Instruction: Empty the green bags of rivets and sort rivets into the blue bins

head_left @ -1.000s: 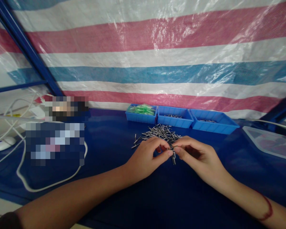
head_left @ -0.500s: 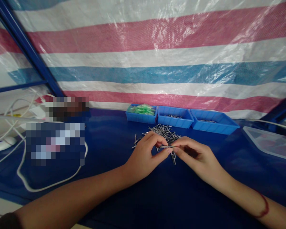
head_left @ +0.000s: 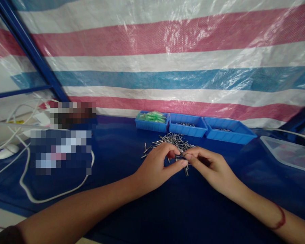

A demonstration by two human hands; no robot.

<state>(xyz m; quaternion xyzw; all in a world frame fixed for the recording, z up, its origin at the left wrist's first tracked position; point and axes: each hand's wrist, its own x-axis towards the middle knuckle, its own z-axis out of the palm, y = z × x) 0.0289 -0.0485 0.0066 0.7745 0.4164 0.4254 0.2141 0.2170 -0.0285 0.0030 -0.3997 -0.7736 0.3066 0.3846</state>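
Observation:
Over the front of a loose pile of thin dark metal rods (head_left: 171, 138), my two hands meet almost fingertip to fingertip. My right hand (head_left: 213, 166) is closed in a pinch on a small thin metal rod (head_left: 182, 153), whose far part its fingers hide. Just to the left is my left hand (head_left: 155, 167), its thumb and index finger apart with rods of the pile showing between them. That index fingertip is close to the pinched rod; whether it touches I cannot tell.
Behind the pile stand three blue bins: one with green packets (head_left: 152, 117), a middle bin (head_left: 188, 130) and a right bin (head_left: 230, 136), both with small metal pieces. A clear plastic tray (head_left: 289, 156) lies right. White cable (head_left: 56, 198) and a mouse (head_left: 5, 151) are left.
My left thumb and index finger have parted from the rod, which both hands gripped between them before. The rod now tilts in my right fingertips. My right hand has hardly moved.

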